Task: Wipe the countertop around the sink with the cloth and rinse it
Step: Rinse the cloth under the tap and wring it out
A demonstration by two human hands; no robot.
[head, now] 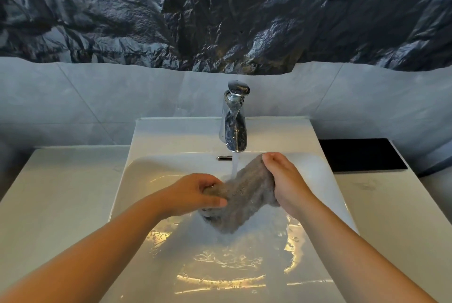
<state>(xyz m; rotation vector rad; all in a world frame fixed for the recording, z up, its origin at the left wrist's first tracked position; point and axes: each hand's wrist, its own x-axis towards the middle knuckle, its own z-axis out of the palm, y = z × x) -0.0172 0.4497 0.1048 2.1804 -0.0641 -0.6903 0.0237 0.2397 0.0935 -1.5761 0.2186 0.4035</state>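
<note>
A grey cloth (241, 196) is stretched between both hands over the white sink basin (146, 180). My left hand (195, 192) grips its left end, fingers curled round it. My right hand (285, 180) grips the right end, held a little higher. A stream of water (234, 164) runs from the chrome tap (233, 121) onto the middle of the cloth. Water lies in the bottom of the basin and ripples around the drain area.
White countertop (61, 192) lies left of the sink and more countertop (391, 217) to the right. A black flat panel (362, 154) sits at the back right. A grey tiled wall and crinkled dark sheeting (220, 9) rise behind the tap.
</note>
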